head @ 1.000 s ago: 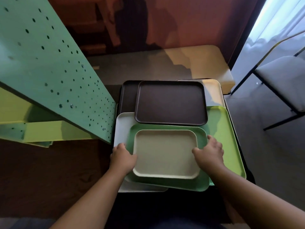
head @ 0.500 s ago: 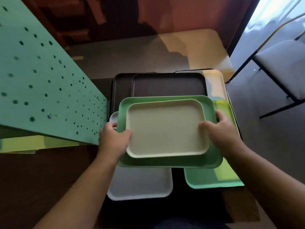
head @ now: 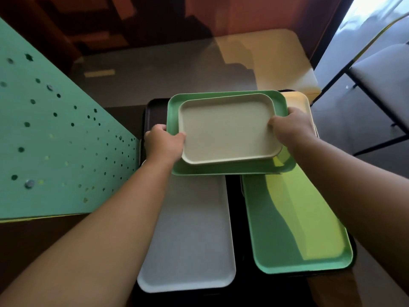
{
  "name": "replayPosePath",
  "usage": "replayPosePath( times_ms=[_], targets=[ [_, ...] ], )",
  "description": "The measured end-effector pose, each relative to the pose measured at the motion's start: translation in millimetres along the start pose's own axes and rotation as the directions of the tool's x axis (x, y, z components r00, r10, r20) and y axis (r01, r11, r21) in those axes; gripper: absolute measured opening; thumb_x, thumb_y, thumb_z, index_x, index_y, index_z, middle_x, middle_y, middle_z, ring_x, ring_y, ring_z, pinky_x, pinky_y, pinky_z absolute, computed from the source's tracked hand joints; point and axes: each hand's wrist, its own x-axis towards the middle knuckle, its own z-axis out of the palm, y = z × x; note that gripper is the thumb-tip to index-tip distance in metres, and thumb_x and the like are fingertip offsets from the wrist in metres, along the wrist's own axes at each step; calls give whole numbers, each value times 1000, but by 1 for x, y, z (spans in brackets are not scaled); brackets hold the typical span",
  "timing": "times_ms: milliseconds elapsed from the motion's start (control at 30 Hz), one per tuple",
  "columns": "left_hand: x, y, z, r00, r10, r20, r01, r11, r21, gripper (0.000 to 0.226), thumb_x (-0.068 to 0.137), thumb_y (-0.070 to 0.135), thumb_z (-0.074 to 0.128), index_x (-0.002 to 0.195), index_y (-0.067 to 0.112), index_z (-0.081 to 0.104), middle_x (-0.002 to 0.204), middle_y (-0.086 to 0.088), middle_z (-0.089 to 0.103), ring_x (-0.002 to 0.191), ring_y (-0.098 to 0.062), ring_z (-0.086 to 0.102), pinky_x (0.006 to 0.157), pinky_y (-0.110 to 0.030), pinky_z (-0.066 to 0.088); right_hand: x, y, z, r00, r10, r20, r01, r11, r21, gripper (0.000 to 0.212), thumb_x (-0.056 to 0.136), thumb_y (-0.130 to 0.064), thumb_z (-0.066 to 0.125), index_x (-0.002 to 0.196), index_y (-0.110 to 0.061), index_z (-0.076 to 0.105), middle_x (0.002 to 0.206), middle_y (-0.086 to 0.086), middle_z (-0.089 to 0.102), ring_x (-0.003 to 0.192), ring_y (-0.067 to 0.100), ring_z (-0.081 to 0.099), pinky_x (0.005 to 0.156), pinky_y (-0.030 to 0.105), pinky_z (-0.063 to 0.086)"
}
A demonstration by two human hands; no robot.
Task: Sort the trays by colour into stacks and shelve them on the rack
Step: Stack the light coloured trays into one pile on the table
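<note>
Dim tabletop (head: 155,69); left hand (head: 162,145) and right hand (head: 292,128), each grip closed on green tray (head: 223,169), long axis left-right

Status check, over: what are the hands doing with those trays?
Left hand, right hand gripping green tray, beige tray riding inside. White tray, second green tray lying below. Nothing blocking.

— What can't you see here?
— The dark trays (head: 152,111) lie mostly under the held green tray (head: 230,168); only a far-left corner shows. The cream tray (head: 298,103) peeks out behind (perhaps a stack).
— And the edges?
— The chair (head: 380,72) is cut off at right.
</note>
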Motion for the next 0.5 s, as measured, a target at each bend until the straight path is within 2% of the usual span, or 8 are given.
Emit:
replayPosePath(
  times_ms=[200,400,500],
  targets=[
    [6,-2,10,999,-34,17,34,999,-6,57,65,46,67,115,17,66,121,-10,66,94,-31,69,88,-46,60,14,3,9,999,32,-24,-33,998,-61,65,92,-39,54,151,-15,47,143,18,46,123,41,54,107,53,48],
    [6,-2,13,999,-42,27,42,999,19,56,71,43,69,120,16,65,124,-11,65,99,-32,68,91,-48,59,20,9,9,999,-15,-28,13,997,-78,59,93,-37,51,150,-23,54,145,14,45,131,39,46,113,48,42],
    [4,0,15,998,-42,39,40,998,47,54,75,41,67,122,15,65,126,-11,64,101,-33,67,92,-48,58,21,8,11,1000,-22,-7,22,998,-66,60,97,-36,52,156,-25,45,153,13,38,138,38,40,115,47,36]
  ],
)
